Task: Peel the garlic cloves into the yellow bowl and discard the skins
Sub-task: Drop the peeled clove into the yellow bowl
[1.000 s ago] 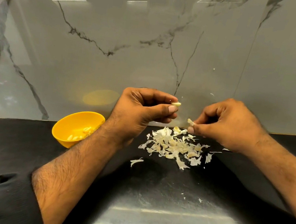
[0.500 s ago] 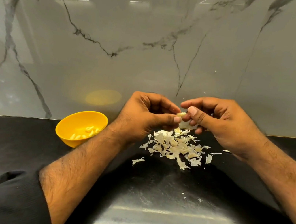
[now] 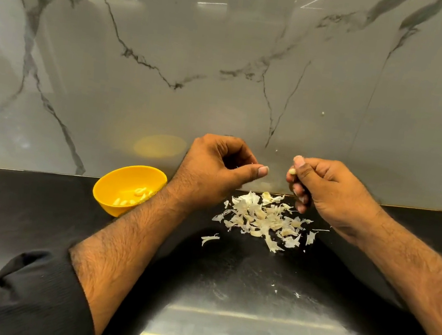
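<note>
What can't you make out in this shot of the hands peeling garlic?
Head view only:
- Garlic clove: mostly hidden by the right hand, so how much is peeled is unclear.
- Left hand: curled fingers hide whether it pinches a skin.
- Yellow bowl: the forearm covers its right rim; clove count unclear.

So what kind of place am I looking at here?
Most likely a kitchen counter: a dark countertop against a marble-look backsplash, with a yellow bowl holding peeled garlic cloves and a pile of garlic skins under the hands.
</note>
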A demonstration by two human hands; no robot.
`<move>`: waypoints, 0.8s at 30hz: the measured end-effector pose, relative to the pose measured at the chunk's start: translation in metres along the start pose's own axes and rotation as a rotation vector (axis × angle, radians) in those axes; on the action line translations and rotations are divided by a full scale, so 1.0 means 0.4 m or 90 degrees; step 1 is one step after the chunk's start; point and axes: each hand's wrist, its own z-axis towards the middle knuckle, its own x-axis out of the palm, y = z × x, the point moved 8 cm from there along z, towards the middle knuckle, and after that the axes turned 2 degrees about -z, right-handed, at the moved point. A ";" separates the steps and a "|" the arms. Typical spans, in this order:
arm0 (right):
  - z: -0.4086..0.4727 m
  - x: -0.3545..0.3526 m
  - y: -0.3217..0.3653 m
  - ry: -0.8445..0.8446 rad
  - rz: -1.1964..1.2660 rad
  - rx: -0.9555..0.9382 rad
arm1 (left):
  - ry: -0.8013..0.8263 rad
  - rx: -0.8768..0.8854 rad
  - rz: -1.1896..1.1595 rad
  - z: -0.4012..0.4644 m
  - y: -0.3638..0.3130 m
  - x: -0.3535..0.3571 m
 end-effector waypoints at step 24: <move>0.084 0.500 0.300 0.198 -0.270 -0.102 | -0.150 -0.263 0.241 -0.186 0.103 -0.554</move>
